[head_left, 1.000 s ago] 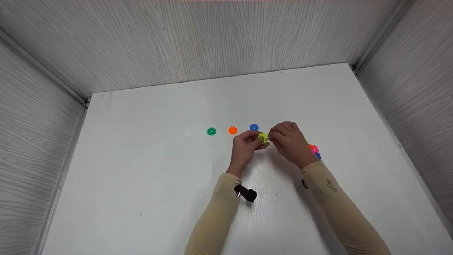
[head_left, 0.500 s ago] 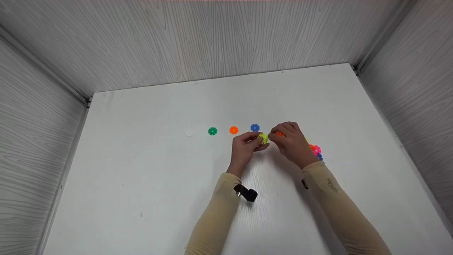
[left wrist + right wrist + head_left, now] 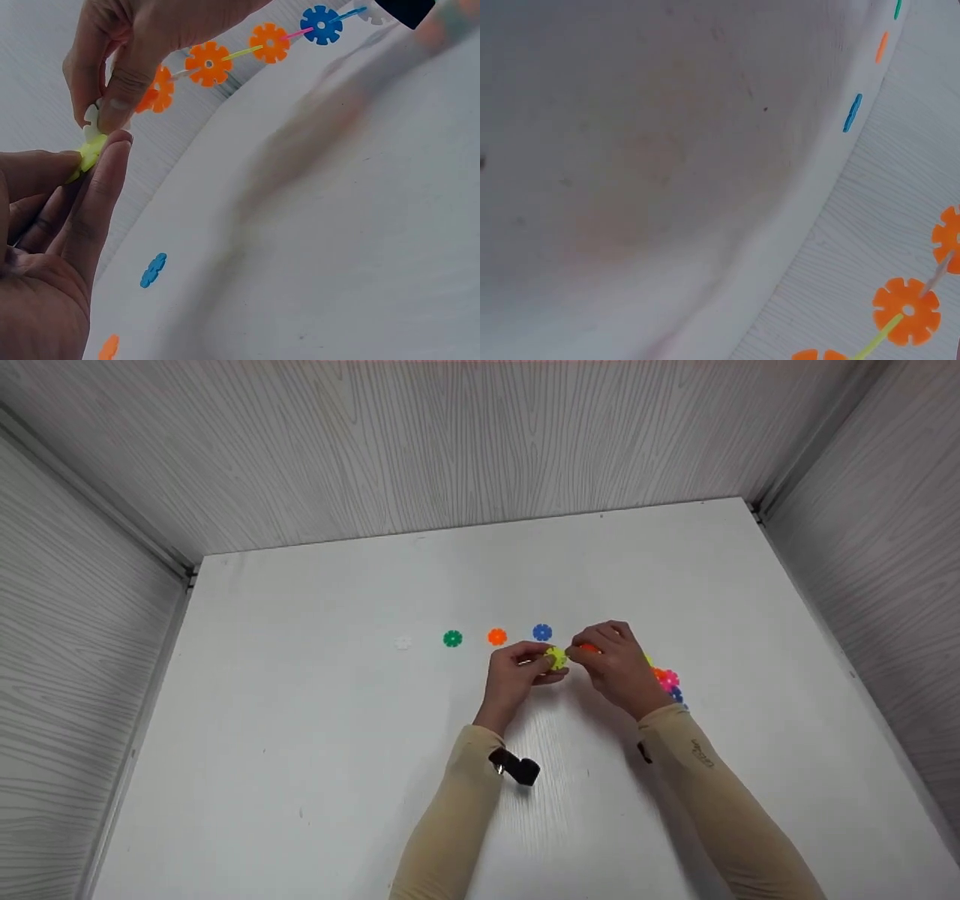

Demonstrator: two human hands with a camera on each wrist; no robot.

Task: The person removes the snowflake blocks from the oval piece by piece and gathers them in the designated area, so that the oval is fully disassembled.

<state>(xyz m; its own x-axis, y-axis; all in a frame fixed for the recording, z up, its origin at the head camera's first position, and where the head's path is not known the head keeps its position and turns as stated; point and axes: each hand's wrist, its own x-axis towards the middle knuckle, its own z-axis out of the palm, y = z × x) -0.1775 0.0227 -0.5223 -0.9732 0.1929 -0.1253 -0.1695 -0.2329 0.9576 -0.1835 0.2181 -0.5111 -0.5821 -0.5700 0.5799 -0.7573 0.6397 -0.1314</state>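
My left hand [image 3: 514, 679] pinches a yellow snowflake disc [image 3: 556, 658] between thumb and fingers. From the other side my right hand [image 3: 615, 671] pinches a white snowflake disc [image 3: 91, 121], which touches the yellow disc's edge. How deeply their notches are joined, I cannot tell. Beside and behind the right hand runs a chain of interlocked discs, with an orange disc [image 3: 208, 64], a blue disc [image 3: 321, 25] and thin edge-on pink and yellow ones. Part of this chain is hidden by the hand. Neither hand shows in the right wrist view.
On the white table [image 3: 300, 735], beyond the hands, lie loose discs in a row: white [image 3: 403, 643], green [image 3: 452, 638], orange [image 3: 497, 637] and blue [image 3: 542, 632]. Grey wood-grain panels [image 3: 465, 442] enclose the table at the back and sides.
An orange disc has come into sight at the right hand's fingers. Both hands stay nearly in place, with the left shifting slightly downward. The yellow disc stays pinched.
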